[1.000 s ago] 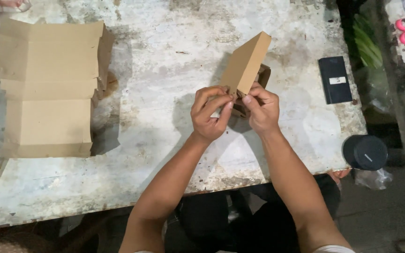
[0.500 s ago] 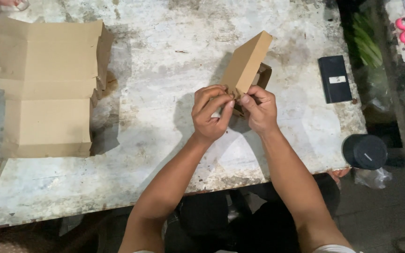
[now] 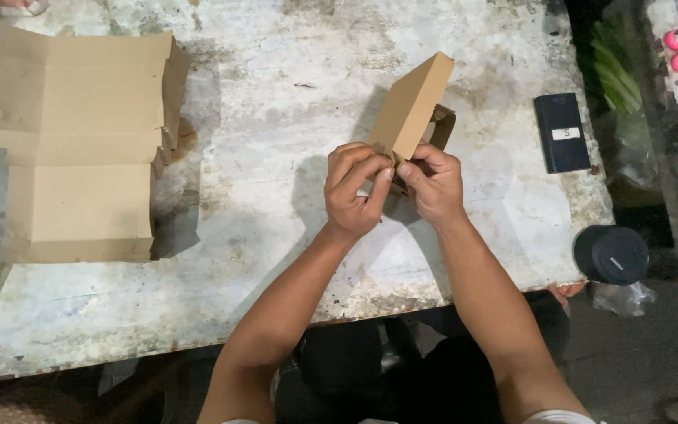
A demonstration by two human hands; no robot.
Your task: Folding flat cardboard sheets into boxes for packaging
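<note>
the small cardboard box (image 3: 411,110) is plain brown, half folded, its flat lid panel tilted up and away from the hands, a darker open side showing just behind it. both hands pinch its near bottom edge: the left hand (image 3: 355,191) has its grip clenched on the corner, fingers curled over; the right hand (image 3: 433,182) grasps the same edge from the other side (thumbs nearly meeting). it sits above the worn desk (image 3: 276,102), with flat cardboard sheets (image 3: 80,145) well off to the left.
</note>
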